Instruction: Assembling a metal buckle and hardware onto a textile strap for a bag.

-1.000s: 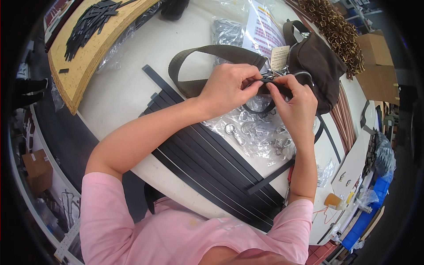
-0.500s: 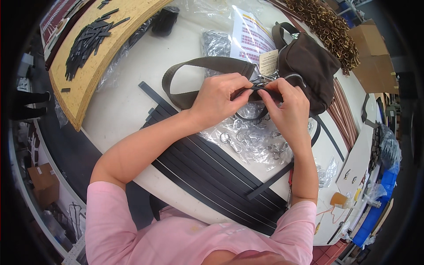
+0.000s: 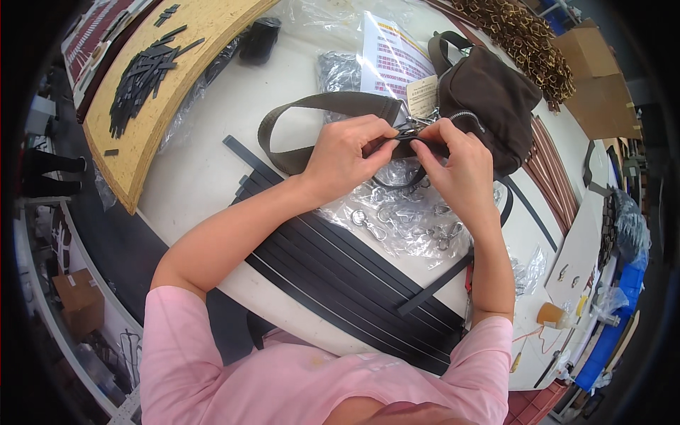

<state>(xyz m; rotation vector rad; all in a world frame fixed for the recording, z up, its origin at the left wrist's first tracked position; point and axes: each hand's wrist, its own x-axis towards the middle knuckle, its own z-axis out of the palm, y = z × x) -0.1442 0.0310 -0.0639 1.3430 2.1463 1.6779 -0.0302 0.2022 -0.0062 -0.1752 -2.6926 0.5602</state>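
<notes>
Close together, my left hand (image 3: 347, 154) and my right hand (image 3: 459, 159) each pinch a narrow black strap (image 3: 405, 137) between thumb and fingertips. A bit of silver metal hardware (image 3: 414, 127) shows just beyond the pinched part; my fingers partly hide how they join. Part of the strap hangs in a loop below my hands. Right behind them lies a dark brown bag (image 3: 489, 99) with a zipper and a hang tag (image 3: 423, 96). Its wide brown-grey webbing strap (image 3: 278, 126) curves round to the left, behind my left hand.
Silver snap hooks (image 3: 367, 224) lie on clear plastic beneath my hands. Long black strips (image 3: 333, 273) are spread nearer me. A printed sheet (image 3: 386, 57) lies beyond. Short black pieces (image 3: 145, 81) cover a board (image 3: 152, 152) at left. Brass-coloured rings (image 3: 524, 42) and brown strips (image 3: 552, 177) are at right.
The whole view has shifted slightly. Both hands keep their pinch on the strap, and a little more metal shows between them.
</notes>
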